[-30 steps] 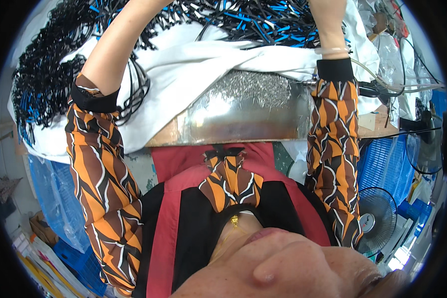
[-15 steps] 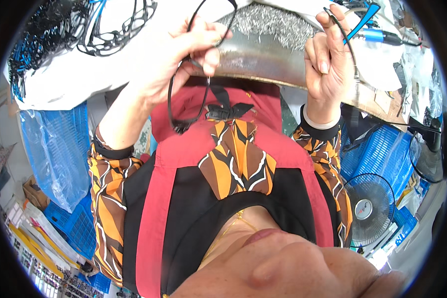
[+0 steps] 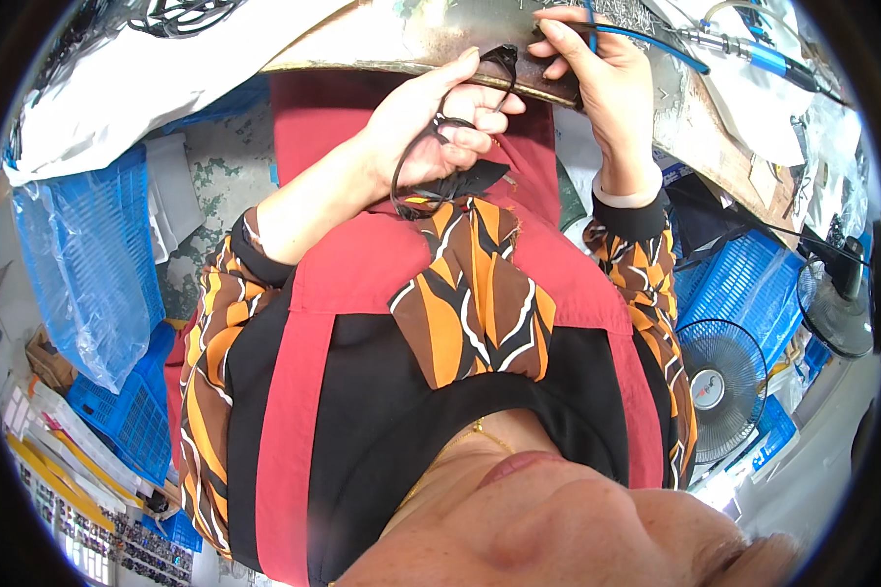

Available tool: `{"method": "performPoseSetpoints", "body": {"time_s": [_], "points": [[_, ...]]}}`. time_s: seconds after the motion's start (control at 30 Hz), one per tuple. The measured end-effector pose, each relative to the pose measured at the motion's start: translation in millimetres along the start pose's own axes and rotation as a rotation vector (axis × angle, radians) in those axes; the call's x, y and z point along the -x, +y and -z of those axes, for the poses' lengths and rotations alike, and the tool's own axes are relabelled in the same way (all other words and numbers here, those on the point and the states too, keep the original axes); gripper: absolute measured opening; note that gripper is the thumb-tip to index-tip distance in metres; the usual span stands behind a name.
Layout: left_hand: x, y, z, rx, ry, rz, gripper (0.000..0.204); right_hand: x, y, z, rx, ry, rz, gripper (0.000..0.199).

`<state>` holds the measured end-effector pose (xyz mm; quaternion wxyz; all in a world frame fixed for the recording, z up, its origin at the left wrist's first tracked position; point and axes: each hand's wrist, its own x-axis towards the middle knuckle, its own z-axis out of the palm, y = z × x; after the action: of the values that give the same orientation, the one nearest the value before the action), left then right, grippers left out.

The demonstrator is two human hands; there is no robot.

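My left hand (image 3: 440,122), in front of the apron near the bench edge, is closed around a black eyeglass front (image 3: 397,181). One rim hangs below my fingers, and the other end points up toward my right hand. A little to the right and farther off, my right hand (image 3: 607,83) pinches eyeglass temples between thumb and fingers. One black and blue temple (image 3: 661,45) sticks out to the right, and a bit of blue shows above my fingers. The two hands are close but apart. My fingers hide the tips of the temples.
A metal work surface (image 3: 382,39) with a raised front edge lies ahead. Small silver pieces (image 3: 638,18) are at its far right. A blue and silver pen-shaped tool (image 3: 768,64) with a cable lies at right. Black frames (image 3: 191,15) sit on white sheeting. A fan (image 3: 717,389) stands at right.
My left hand has come right and slightly down with the eyeglass front, which has turned. My right hand has moved left toward it, and the temples now point more sideways.
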<state>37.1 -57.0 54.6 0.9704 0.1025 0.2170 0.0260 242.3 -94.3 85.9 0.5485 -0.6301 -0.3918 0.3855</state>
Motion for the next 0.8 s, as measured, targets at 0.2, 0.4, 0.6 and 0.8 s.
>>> {"method": "performPoseSetpoints", "body": {"time_s": [0.2,0.4,0.6,0.8], "points": [[-3,-9,-3,0.114,0.043,0.002,0.061,6,11,10,0.076,-0.003,-0.015,0.011],[7,-16,-22,0.095,0.120,-0.031,0.062,13,-3,3,0.148,-0.034,-0.022,0.011],[16,-25,-27,0.019,0.133,-0.009,0.064,17,-15,4,0.221,-0.064,-0.016,0.013],[18,-26,-20,-0.098,0.099,-0.041,0.064,10,-20,6,0.387,-0.143,-0.016,0.015]]}}
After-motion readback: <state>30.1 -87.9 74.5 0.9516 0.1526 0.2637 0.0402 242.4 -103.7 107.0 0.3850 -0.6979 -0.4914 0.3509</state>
